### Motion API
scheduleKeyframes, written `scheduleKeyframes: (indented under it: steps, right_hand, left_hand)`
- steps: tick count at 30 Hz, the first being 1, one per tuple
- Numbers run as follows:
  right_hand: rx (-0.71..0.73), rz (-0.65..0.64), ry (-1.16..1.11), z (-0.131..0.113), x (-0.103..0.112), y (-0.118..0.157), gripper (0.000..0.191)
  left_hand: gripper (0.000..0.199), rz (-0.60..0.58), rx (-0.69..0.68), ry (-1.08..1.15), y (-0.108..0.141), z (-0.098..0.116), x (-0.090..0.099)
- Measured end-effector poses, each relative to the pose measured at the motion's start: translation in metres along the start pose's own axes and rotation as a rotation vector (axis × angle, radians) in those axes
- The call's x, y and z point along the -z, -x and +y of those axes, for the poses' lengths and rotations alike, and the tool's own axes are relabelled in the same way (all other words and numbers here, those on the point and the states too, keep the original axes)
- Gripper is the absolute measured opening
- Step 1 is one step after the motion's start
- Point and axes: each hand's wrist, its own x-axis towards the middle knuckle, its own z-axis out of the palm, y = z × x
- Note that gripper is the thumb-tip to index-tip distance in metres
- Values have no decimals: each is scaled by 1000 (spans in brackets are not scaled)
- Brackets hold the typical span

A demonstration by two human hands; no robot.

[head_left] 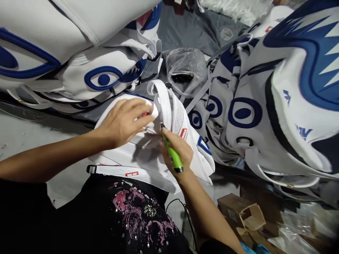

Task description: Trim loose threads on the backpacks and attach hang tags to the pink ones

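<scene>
A white backpack (148,151) lies in front of me with its shoulder straps facing up. My left hand (124,121) is closed at its upper part, thumb and fingers pinching a white strap (154,110); a bit of red shows between the fingers. In my right hand (180,148) is a slim green tool (173,155) with a black end and a dark tip. That tip points at the backpack near the strap, close to my left fingertips; whether it touches is unclear. A looped white strap (163,97) stands up just beyond both hands.
White-and-blue backpacks with eye shapes are piled at the left (76,70) and right (246,113). A clear plastic bag (186,67) sits on the dark table behind. Below right are an opened cardboard box (238,211), plastic wrapping (304,229) and a dark cord (185,208).
</scene>
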Motion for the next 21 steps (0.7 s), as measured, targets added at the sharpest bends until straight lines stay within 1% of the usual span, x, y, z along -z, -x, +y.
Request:
scheduleKeyframes:
  steps: [1, 3, 4, 6, 8, 10, 12, 14, 16, 18, 20, 21]
  right_hand:
    - [36, -39, 29, 1, -6, -1, 47]
    - [52, -79, 111, 6, -18, -2, 47]
    - [60, -75, 144, 8, -24, -2, 44]
    - [81, -67, 155, 11, -33, -1, 40]
    - [100, -91, 126, 13, -37, 2, 35]
    - [112, -167, 106, 13, -34, 2, 32]
    - [137, -243, 114, 14, -29, 0, 28]
    - [146, -275, 85, 15, -23, -4, 30]
    - [107, -256, 8, 18, -20, -6, 35]
    - [19, -190, -26, 22, -21, -8, 38]
    - [-56, -141, 15, 25, -23, -9, 36]
    - [-78, -145, 40, 26, -23, -10, 32]
  left_hand:
    - [46, -20, 61, -3, -5, -4, 4]
    - [72, -107, 127, 6, -19, -10, 6]
    - [82, -155, 142, 7, -27, -12, 4]
    - [93, -225, 169, -11, -43, -18, -6]
    - [96, -272, 186, -41, -56, -25, -20]
    - [98, -307, 183, -62, -62, -31, -32]
    - [101, -319, 151, -78, -63, -35, -38]
    - [106, -301, 102, -111, -59, -36, -40]
    - [113, -283, 41, -154, -56, -33, -41]
    - [115, -290, -2, -190, -55, -28, -44]
    - [112, -325, 1, -208, -56, -24, -49]
    - [111, -339, 19, -210, -57, -22, -52]
